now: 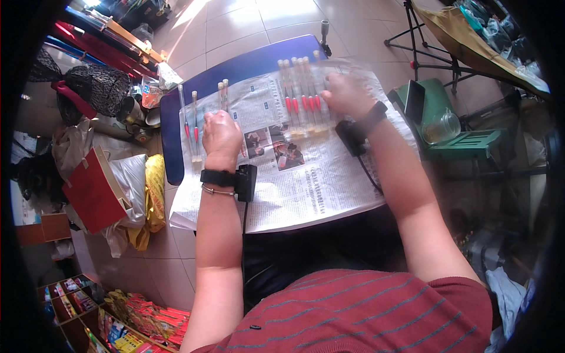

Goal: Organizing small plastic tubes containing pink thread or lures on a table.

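Several slim clear tubes with pale stoppers, each with a red spindle-shaped piece inside, lie on a newspaper (259, 209). My left hand (222, 138) has its fingers curled over a pair of clear tubes (223, 91), whose stoppered ends stick out beyond it; the rest is hidden beneath the hand. Left of it are two more tubes (195, 120), apart from the hand. A row of tubes (300, 103) lies side by side at the right. My right hand (350, 94) is at the row's right edge, smeared by motion, so its grip does not show.
The newspaper covers a blue board (259, 56) in front of me. At the right, a green stool (465, 144) bears a clear jar (441, 126) and a dark flat device (414, 101). Bags and a red box (97, 188) crowd the left. A tripod (415, 47) stands at the far right.
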The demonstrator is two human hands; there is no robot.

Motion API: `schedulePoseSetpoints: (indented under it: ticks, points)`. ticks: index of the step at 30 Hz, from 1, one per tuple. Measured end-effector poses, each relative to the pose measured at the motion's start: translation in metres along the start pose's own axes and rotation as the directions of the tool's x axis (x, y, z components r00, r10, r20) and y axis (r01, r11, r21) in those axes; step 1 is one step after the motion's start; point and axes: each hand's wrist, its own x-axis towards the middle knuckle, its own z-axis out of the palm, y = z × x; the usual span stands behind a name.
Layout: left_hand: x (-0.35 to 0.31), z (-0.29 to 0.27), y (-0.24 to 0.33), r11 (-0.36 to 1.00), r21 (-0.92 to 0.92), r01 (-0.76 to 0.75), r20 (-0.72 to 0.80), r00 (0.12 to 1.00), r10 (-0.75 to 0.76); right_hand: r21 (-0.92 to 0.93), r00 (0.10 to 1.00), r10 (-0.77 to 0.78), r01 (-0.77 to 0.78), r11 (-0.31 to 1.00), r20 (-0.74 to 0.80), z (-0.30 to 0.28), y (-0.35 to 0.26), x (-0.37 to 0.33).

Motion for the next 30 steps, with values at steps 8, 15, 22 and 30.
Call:
schedulePoseSetpoints:
  ticks: [8,15,22,30]
  points:
    - [0.002,0.004,0.0,1.0,0.01,-0.005,-0.011,1.0,0.006,-0.03,0.999,-0.004,0.002,1.0,-0.044,0.005,-0.005,0.001]
    - [0.006,0.008,-0.001,1.0,-0.025,0.0,0.041,0.999,0.001,-0.05,0.998,0.042,-0.04,0.998,0.043,0.002,-0.008,0.001]
    - [0.007,0.012,0.007,0.814,-0.559,-0.157,0.022,0.979,0.204,0.147,0.994,-0.021,0.037,0.988,-0.11,-0.002,-0.02,-0.001]
    - [-0.017,0.007,0.05,0.56,-0.789,-0.253,-0.079,0.945,0.316,0.656,0.966,-0.017,-0.163,0.737,0.259,-0.001,-0.045,-0.001]
